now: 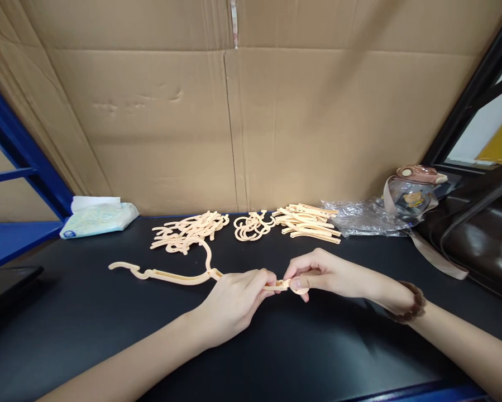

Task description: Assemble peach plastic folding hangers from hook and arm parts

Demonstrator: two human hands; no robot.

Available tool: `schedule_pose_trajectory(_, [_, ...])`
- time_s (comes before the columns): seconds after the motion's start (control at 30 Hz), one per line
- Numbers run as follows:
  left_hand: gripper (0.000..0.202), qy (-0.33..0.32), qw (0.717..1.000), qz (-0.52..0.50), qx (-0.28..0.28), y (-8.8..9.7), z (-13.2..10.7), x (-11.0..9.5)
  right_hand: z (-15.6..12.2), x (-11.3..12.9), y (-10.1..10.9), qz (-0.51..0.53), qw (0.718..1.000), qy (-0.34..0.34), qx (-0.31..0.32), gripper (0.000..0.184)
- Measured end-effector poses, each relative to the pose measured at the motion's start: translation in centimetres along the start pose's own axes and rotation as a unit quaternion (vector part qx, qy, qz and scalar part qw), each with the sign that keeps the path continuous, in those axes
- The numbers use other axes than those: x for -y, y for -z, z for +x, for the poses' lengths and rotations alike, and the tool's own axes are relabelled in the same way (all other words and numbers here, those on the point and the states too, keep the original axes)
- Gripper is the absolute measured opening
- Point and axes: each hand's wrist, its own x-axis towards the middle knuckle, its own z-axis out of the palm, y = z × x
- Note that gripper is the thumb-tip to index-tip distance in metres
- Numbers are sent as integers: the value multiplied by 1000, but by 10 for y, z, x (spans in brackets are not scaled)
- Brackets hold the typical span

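Note:
A cream plastic folding clothes hanger point(177, 277) lies in front of me, its hook pointing away and one arm stretched out to the left. My left hand point(234, 301) is closed around its right arm. At that arm's outer end, my right hand point(318, 273) pinches a small curved end piece point(300, 290) where it meets the arm. The fingers partly cover this joint, so I cannot tell whether the two are fastened. Behind the hands lie a pile of cream arm pieces point(196, 228), a small heap of curved hooks point(253, 226) and a stack of straighter arms point(309, 222).
At the back left is a pack of tissues point(100, 218). Clear plastic bags point(355, 218) and a strapped drink bottle point(414, 192) stand back right, beside a dark brown leather bag point(481, 229). A dark flat device point(10, 287) rests at the left edge. Cardboard point(158, 128) walls off the back.

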Motion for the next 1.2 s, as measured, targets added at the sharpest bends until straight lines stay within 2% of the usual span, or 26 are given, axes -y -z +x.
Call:
schedule_pose_trajectory(0.1, [12, -13, 1000, 24, 8, 0, 1, 0, -2, 3, 0, -87, 996, 11, -13, 25])
schedule_pose_trajectory(0.23, [16, -48, 996, 69, 27, 0, 4, 0, -4, 8, -2, -235, 971, 20, -24, 20])
schedule_pose_trajectory(0.47, [10, 16, 998, 47, 29, 1, 7, -1, -4, 19, -12, -428, 900, -16, -79, 21])
schedule_pose_trajectory(0.7, [9, 38, 998, 52, 25, -2, 8, 0, -4, 15, -19, -474, 875, 4, -101, 21])
schedule_pose_trajectory(0.93, [12, 74, 996, 32, 26, 0, 10, -6, -3, 14, -24, -484, 866, 2, -128, 16])
schedule_pose_trajectory(1.2, [12, 92, 995, 19, 25, -1, 9, -6, -3, 9, -29, -511, 853, 6, -110, 22])
